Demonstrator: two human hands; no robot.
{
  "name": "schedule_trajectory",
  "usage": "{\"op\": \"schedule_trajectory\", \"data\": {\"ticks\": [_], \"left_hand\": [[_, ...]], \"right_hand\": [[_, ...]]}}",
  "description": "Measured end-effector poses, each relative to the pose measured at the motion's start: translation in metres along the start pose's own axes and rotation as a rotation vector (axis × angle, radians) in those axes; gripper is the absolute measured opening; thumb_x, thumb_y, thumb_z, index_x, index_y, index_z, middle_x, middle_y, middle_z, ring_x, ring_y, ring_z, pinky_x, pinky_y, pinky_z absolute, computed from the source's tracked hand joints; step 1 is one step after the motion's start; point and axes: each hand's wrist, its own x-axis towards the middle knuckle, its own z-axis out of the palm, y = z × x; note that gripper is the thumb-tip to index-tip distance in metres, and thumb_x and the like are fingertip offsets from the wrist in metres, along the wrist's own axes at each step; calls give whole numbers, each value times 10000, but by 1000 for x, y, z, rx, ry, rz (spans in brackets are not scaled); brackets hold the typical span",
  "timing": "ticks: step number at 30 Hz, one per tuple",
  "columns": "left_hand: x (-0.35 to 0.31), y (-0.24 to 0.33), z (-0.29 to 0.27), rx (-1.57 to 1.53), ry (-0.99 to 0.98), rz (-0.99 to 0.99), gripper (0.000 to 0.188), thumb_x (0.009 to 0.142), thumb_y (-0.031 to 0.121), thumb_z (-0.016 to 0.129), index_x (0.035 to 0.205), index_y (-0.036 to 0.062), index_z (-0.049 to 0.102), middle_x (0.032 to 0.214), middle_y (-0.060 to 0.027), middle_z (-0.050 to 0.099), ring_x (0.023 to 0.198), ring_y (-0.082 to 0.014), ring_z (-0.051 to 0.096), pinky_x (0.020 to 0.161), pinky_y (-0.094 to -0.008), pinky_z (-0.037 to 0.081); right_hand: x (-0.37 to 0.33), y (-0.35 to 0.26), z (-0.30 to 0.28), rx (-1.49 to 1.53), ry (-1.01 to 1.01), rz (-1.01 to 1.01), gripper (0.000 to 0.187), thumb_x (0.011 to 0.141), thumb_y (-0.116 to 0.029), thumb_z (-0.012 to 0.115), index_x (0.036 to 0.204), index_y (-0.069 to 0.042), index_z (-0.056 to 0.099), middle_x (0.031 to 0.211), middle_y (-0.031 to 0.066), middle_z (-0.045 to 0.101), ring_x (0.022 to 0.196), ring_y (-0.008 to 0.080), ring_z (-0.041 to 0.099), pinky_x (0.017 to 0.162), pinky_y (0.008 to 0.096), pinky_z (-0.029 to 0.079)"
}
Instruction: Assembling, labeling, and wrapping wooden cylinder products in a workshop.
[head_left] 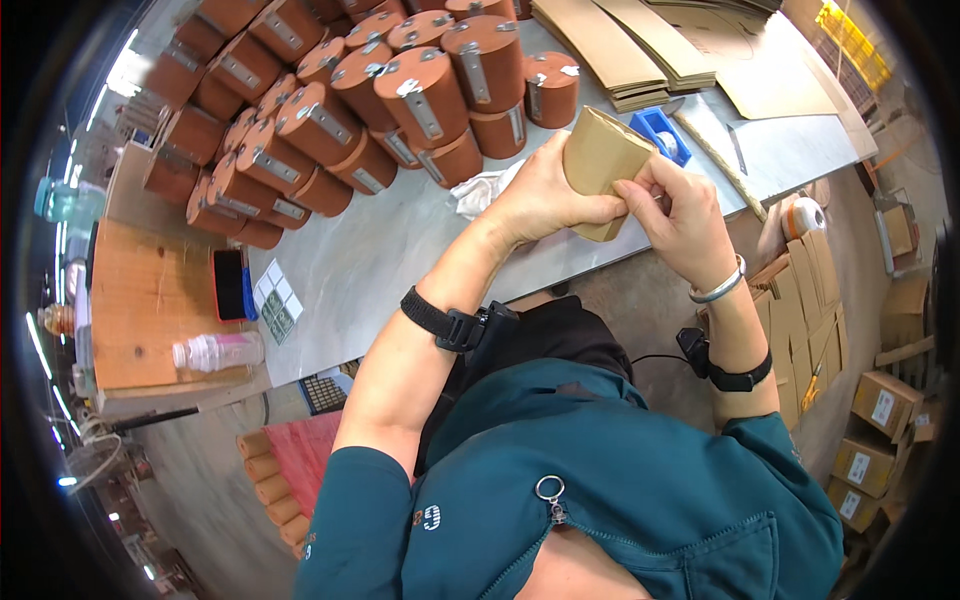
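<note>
Across a grey tabletop (pixel 340 270), from the left: wooden board (pixel 140 290), clear bottle (pixel 222 352), reddish-brown cylinders (pixel 415 100) stacked in rows. Grips with the left hand (pixel 545 190) the left side of a folded brown cardboard piece (pixel 605 155), raised over the table near a blue tray (pixel 658 133), with the thumb pressed across the lower front and the other fingertips hidden. Pinches its right edge between thumb and index finger of the right hand (pixel 682 212). Farther right, white roll (pixel 803 216) below table level.

nothing legible (labels (pixel 883 407) too small)
</note>
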Motion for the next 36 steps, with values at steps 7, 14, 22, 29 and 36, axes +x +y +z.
{"op": "schedule_trajectory", "data": {"ticks": [7,14,22,29,36], "left_hand": [[-46,-6,-23,-39,19,-10,823,665,211,899,1345,1,486,1207,-107,645,1128,-185,631,953,-341,528],[-124,2,-23,-439,204,30,901,777,388,866,1469,29,415,1333,-111,574,1240,-208,567,1035,-363,482],[-238,9,-60,-300,498,207,959,664,306,927,1453,3,473,1322,-77,600,1217,-167,568,1055,-333,454],[-368,-12,-46,-540,760,261,741,839,359,767,1425,-1,492,1307,-102,617,1181,-170,605,1020,-331,492],[-534,-105,-7,-1230,1478,377,687,914,476,607,1472,104,459,1379,-179,575,1239,-374,581,1051,-612,443]], "right_hand": [[-1,3,10,-122,-71,157,408,806,-303,863,815,13,605,665,117,644,563,151,613,518,304,466],[1,-45,67,452,-162,195,760,775,-322,888,1316,63,518,1108,191,696,955,236,722,794,334,595],[1,-120,126,619,-461,-239,807,756,-248,906,1378,40,478,1229,196,660,1098,264,702,909,372,598],[-21,-170,200,700,-955,-319,679,845,-44,736,1446,50,434,1155,199,717,1052,273,728,932,366,562],[-44,-160,276,499,-993,-452,467,885,-3,684,1337,47,575,1028,151,749,913,201,728,888,339,553]]}}
